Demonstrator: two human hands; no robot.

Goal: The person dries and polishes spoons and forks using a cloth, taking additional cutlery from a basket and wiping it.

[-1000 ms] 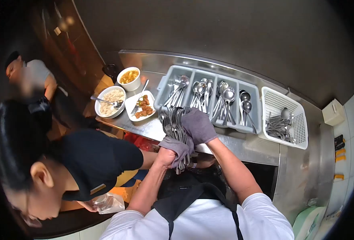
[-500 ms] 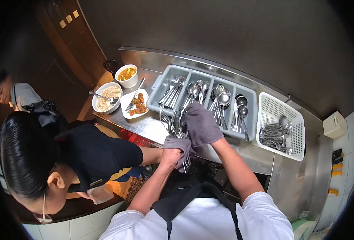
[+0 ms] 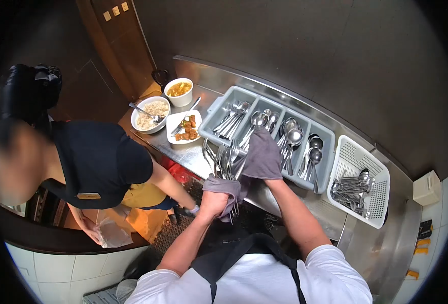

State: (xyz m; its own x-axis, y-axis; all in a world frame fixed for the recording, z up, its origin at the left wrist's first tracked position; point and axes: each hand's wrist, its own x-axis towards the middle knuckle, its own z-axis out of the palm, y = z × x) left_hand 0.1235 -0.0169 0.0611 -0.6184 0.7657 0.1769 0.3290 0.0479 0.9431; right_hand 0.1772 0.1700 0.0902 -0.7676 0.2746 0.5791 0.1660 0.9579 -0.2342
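1. Head view, bundle: metal cutlery bundle (image 3: 224, 159), forks among it, sits in the left hand's wrapped grip, near side of the counter (image 3: 183, 153), in front of the tray's left part. Heads point far; handle ends poke out on the near side of the fist.
2. Left hand (image 3: 216, 202): closed around the bundle through a grey-purple cloth (image 3: 262, 152). Forearm comes in from near left, slanting far and right.
3. Right hand (image 3: 263, 167): under the cloth, just right of the bundle. Forearm comes in from near right, slanting far and left. Fingers hidden, so can't tell if it's gripping cutlery or only cloth.
4. Grey tray (image 3: 326, 144), far side of the hands: four compartments. Leftmost has forks; the other three have spoons. Cloth blocks part of the near edge.
5. White perforated basket (image 3: 353, 151), right of tray: loose mixed cutlery piled inside.
6. Far left on counter: cup (image 3: 179, 100) of soup, bowl (image 3: 135, 121) of rice-like food with a spoon, plate (image 3: 174, 120) with browned pieces and a fork.
7. Left: co-worker's hand (image 3: 88, 227) on a clear plastic bag (image 3: 114, 236).
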